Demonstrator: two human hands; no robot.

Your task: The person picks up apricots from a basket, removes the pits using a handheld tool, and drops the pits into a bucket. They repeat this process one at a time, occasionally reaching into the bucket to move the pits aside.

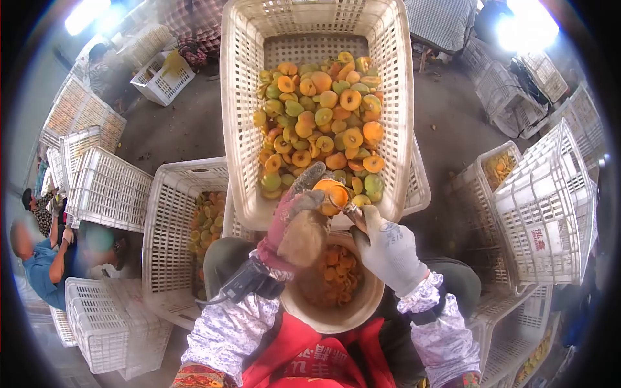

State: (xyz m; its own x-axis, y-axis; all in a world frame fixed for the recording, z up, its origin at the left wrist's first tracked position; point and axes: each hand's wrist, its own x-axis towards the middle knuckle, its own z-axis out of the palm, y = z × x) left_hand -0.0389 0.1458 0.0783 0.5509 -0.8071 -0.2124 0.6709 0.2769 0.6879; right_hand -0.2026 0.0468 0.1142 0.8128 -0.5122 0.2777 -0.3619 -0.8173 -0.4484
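Note:
My left hand (pixel 299 223), in a worn pink and grey glove, is closed around a cut orange fruit half (pixel 332 194) that looks like a peach. In my right hand (pixel 391 249), in a white knit glove, is a short pitting knife (pixel 356 216) with a wooden handle. Its metal tip touches the fruit or lies right against it; the exact contact is hidden. Both hands are above the near rim of a big white crate (pixel 398 123) of halved peaches (pixel 317 123). Below them, between my knees, stands a round tub (pixel 365 310) with orange fruit scraps (pixel 339 275).
A second crate (pixel 184 178) with cut fruit stands at my left. Stacked white crates (pixel 110 187) rise beyond it, near a person in a blue shirt (pixel 42 271). More crates (pixel 540 207) lean at my right. Another crate (pixel 165 84) sits on the floor farther off.

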